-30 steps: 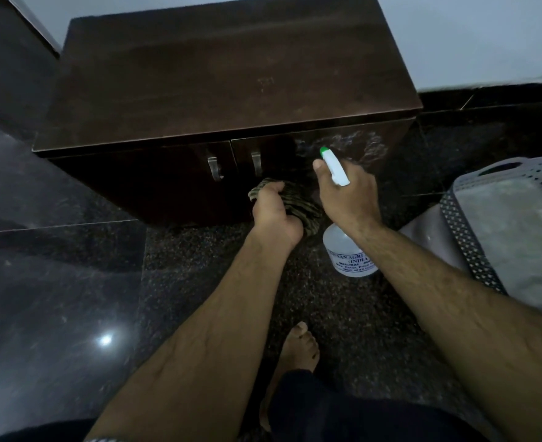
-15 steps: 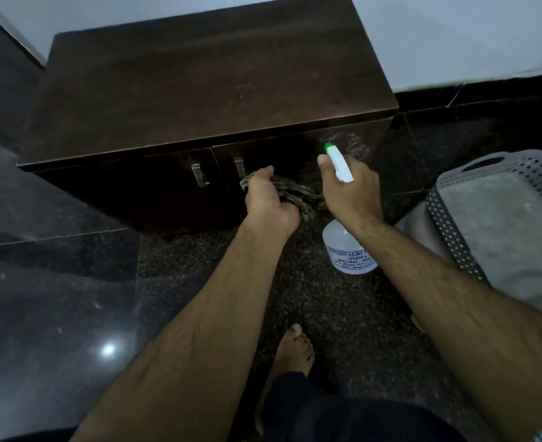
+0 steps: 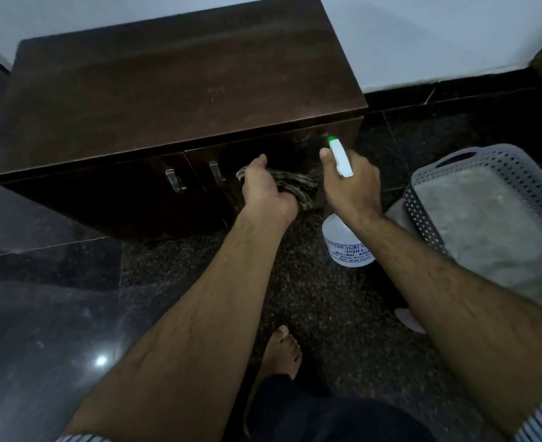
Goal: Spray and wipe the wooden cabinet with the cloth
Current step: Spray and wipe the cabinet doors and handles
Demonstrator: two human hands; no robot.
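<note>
A low dark wooden cabinet (image 3: 174,100) stands against the white wall, with two doors and metal handles (image 3: 213,172). My left hand (image 3: 266,189) presses a bunched striped cloth (image 3: 295,186) against the right door, just right of its handle. My right hand (image 3: 350,183) holds a clear spray bottle (image 3: 347,247) with a white trigger head and green nozzle (image 3: 338,153) aimed at the right door's upper corner. The bottle's neck is hidden by my hand.
A grey perforated plastic basket (image 3: 422,212) holding a pale cloth sits on the floor to the right. Dark polished stone floor surrounds the cabinet. My bare foot (image 3: 282,349) rests on the floor below my arms. Black skirting runs along the wall at right.
My left hand with the cloth has slid up and left along the right door toward the handle. The wet spray marks on the door have faded. The bottle stays pointed at the door.
</note>
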